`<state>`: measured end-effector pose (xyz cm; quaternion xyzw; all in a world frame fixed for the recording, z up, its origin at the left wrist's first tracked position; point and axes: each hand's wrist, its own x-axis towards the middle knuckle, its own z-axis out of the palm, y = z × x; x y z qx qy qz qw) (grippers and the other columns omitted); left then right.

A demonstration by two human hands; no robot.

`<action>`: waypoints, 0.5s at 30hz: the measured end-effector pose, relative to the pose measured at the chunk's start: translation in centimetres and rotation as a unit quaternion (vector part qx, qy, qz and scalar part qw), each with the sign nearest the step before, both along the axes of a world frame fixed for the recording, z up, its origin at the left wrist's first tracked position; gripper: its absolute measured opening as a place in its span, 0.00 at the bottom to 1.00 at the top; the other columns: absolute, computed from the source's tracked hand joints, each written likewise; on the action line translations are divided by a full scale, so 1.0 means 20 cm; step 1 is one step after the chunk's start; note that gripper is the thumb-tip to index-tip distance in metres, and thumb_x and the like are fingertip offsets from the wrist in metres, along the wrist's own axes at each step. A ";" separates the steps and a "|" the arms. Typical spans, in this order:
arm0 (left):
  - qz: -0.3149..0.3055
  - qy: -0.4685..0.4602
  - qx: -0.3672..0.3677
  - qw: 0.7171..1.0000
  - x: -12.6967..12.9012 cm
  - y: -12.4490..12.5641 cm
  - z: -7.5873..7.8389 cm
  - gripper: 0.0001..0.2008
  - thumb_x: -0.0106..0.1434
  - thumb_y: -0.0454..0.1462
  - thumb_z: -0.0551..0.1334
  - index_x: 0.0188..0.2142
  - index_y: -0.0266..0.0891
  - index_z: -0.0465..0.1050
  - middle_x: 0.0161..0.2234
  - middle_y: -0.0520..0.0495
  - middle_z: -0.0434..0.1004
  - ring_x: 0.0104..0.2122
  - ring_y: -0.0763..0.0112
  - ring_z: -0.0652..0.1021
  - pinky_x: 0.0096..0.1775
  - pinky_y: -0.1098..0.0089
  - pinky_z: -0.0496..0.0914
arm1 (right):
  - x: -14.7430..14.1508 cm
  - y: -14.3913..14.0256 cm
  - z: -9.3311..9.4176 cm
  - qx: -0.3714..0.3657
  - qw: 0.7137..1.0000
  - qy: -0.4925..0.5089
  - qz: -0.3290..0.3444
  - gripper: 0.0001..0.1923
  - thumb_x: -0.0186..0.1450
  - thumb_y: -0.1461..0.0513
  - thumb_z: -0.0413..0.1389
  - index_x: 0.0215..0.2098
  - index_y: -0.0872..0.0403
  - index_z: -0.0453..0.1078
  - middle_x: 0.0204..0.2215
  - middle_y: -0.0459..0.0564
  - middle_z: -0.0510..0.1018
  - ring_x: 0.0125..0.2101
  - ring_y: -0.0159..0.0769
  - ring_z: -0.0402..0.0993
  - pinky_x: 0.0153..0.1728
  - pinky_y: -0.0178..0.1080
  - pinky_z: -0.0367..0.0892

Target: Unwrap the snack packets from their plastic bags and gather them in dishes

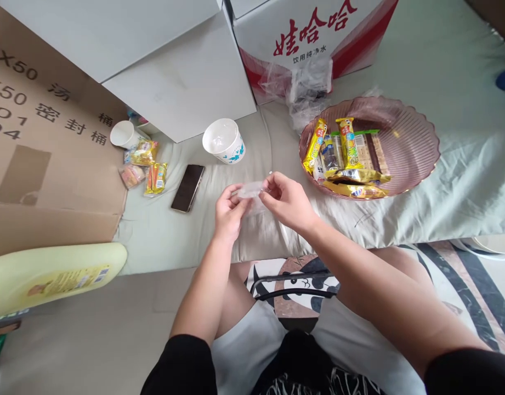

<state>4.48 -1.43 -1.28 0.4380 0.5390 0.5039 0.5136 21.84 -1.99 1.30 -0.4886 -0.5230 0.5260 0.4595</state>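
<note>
Nearest: left hand (230, 211) and right hand (285, 202), both pinched shut on one clear plastic wrapper (249, 191), held between them just above the pale green bed sheet (461, 181). Left of the hands: dark phone (188, 187), flat on the sheet; beyond it, small snack packets (155, 178) in a loose cluster. Right: pink ribbed bowl (408, 142) holding yellow-wrapped snack bars (348, 142). Further back: white paper cup (223, 141) with blue print, upright; second white cup (123, 134) beside the brown cardboard (42, 153). Farthest: red-and-white carton (310, 33), crumpled clear bag (307, 88) against it.
</note>
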 end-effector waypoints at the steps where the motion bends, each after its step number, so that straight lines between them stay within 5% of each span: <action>1: 0.031 0.012 0.009 0.999 -0.02 0.02 0.00 0.31 0.46 0.52 0.78 0.43 0.44 0.70 0.28 0.54 0.77 0.27 0.72 0.78 0.34 0.71 0.71 | 0.00 0.00 0.01 0.004 1.000 0.000 -0.011 0.07 0.59 0.56 0.55 0.33 0.50 0.63 0.31 0.45 0.76 0.28 0.32 0.70 0.33 0.38 0.66; 5: 0.133 0.121 0.127 0.975 -0.14 0.21 0.11 0.21 0.47 0.44 0.76 0.34 0.43 0.67 0.27 0.55 0.70 0.27 0.74 0.73 0.32 0.72 0.68 | 0.01 -0.01 0.02 -0.014 1.000 -0.006 -0.003 0.07 0.61 0.56 0.53 0.34 0.49 0.63 0.30 0.44 0.75 0.27 0.32 0.69 0.31 0.38 0.64; 8: 0.156 0.310 0.230 0.909 -0.20 0.46 0.28 0.13 0.49 0.33 0.71 0.29 0.42 0.67 0.28 0.54 0.66 0.30 0.72 0.71 0.34 0.71 0.68 | 0.02 0.00 0.01 -0.018 0.999 -0.027 0.016 0.05 0.62 0.57 0.53 0.34 0.49 0.63 0.28 0.43 0.74 0.27 0.33 0.68 0.31 0.38 0.63; 11: 0.103 0.474 0.206 0.850 -0.19 0.73 0.42 0.12 0.48 0.27 0.69 0.27 0.43 0.69 0.26 0.54 0.65 0.33 0.66 0.73 0.42 0.66 0.69 | 0.01 0.02 0.01 -0.011 0.999 -0.042 0.028 0.03 0.62 0.59 0.52 0.34 0.49 0.63 0.28 0.44 0.74 0.28 0.34 0.69 0.33 0.39 0.63; 15: -0.052 0.504 0.101 0.856 -0.12 1.00 0.43 0.11 0.50 0.31 0.72 0.23 0.41 0.70 0.17 0.55 0.62 0.30 0.64 0.73 0.44 0.63 0.69 | 0.00 0.04 0.02 -0.012 0.997 -0.051 0.048 0.01 0.63 0.62 0.52 0.34 0.49 0.63 0.29 0.44 0.75 0.29 0.35 0.71 0.34 0.39 0.63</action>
